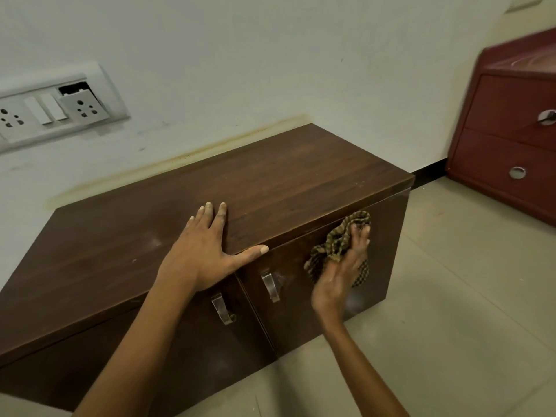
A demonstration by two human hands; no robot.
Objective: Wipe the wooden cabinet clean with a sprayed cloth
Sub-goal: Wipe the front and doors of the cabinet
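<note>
A low dark wooden cabinet (pixel 270 179) stands against the wall, with two front doors and a metal handle on each. My left hand (pixel 207 251) lies flat and open on the front edge of its top, thumb stretched along the edge. My right hand (pixel 343 272) presses a crumpled brown checked cloth (pixel 340 239) against the upper part of the right door. Pale dusty smears show on the top and on the right door. No spray bottle is in view.
A red-brown drawer unit (pixel 511 139) with round metal pulls stands at the right on the tiled floor (pixel 466 311). A white socket panel (pixel 54 106) with a loose socket plate sits on the wall at the left. A yellowish stain runs along the wall behind the cabinet.
</note>
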